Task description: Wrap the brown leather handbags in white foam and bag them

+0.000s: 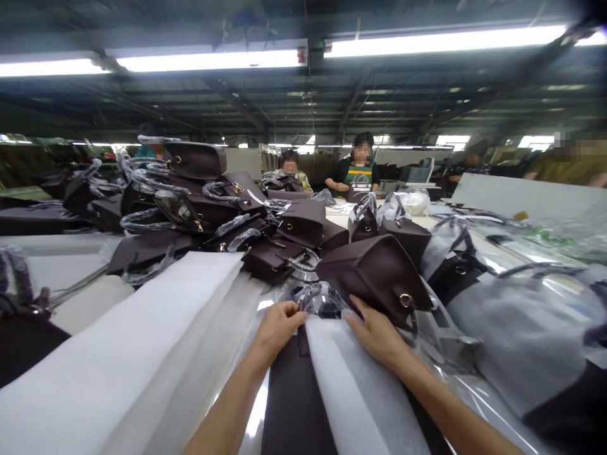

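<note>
A dark brown handbag (289, 404) lies in front of me, with a white foam sheet (351, 373) over its right part. Its handles (322, 297) are wrapped in clear plastic and stick out beyond the sheet's far edge. My left hand (279, 325) is closed, thumb and fingers pinching at the sheet's left far corner beside the handle base. At the right far corner, my right hand (377, 332) has its thumb on the sheet, with the index finger close to another brown handbag (374, 272). Some fingertips of both hands are hidden.
Many brown handbags (208, 215) with wrapped handles are piled ahead and left. A stack of white foam sheets (142, 328) lies at my left. Bags in clear plastic (531, 316) crowd the right side. A co-worker (361, 167) stands across the table, with others farther off.
</note>
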### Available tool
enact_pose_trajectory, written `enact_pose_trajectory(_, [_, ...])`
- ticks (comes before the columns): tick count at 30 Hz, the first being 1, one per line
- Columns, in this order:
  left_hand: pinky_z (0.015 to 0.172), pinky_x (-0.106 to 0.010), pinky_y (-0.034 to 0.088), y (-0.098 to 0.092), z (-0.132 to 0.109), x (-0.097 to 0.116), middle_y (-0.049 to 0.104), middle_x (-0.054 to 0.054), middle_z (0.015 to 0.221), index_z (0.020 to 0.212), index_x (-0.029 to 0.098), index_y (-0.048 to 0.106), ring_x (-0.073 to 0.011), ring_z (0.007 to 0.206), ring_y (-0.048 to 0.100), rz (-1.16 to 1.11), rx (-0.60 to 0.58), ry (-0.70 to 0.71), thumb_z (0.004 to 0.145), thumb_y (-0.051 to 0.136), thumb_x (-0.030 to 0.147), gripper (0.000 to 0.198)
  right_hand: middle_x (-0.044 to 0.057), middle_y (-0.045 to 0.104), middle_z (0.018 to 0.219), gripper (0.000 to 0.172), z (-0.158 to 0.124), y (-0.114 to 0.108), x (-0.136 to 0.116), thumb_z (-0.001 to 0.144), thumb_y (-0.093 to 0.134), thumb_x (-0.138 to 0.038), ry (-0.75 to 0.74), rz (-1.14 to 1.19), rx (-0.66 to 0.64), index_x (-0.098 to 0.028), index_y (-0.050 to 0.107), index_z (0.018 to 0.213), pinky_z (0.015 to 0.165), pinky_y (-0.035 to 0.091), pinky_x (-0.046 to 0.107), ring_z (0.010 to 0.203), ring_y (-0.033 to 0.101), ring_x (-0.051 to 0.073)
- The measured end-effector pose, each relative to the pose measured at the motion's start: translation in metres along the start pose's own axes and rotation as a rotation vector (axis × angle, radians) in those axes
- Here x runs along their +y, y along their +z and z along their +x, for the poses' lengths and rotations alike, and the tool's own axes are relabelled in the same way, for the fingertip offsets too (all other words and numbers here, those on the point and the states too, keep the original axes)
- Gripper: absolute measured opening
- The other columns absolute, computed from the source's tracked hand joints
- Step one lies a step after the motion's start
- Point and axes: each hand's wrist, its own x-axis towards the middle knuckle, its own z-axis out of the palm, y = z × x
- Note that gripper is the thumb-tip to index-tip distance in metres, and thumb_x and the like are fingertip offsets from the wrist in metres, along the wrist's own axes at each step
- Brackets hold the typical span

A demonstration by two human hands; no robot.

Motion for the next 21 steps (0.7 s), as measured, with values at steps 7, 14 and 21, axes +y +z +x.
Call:
enact_pose_trajectory(7, [0.073,-0.024,0.045,-0.031,-0.071,0.045,0.062,-0.001,0.084,0.083,0.019,0.063,-0.0145,0.081,0.058,0.09,0.114,0.521,0.075,0.058,0.023,0.01,-0.001,0.062,0.074,0.018,-0.038,-0.068,-0.057,0.083,0.05,-0.033,-0.157,0.075,-0.105,-0.019,0.061,0.085,0.06,0.042,0.021,0.069,0.057,0.014])
enact_pose_trajectory(14, [0.089,-0.042,0.045,-0.019,-0.107,0.027,0.055,-0.009,0.109,0.097,0.018,0.054,-0.0238,0.105,0.052,0.227,0.394,0.512,0.077,0.059,0.034,0.027,0.001,0.054,0.069,0.042,-0.074,-0.062,-0.078,0.087,0.04,-0.052,-0.345,0.118,-0.223,-0.016,0.057,0.073,0.058,0.037,0.023,0.064,0.05,0.013])
enact_pose_trajectory(21, [0.097,-0.05,0.04,0.001,-0.138,0.027,0.042,-0.019,0.126,0.13,0.011,0.031,-0.0305,0.12,0.039,0.548,0.654,0.528,0.068,0.072,0.035,0.078,0.004,0.06,0.08,0.038,-0.041,-0.055,-0.069,0.087,0.044,-0.046,-0.313,0.41,-0.519,-0.014,0.064,0.086,0.063,0.045,0.024,0.073,0.057,0.015])
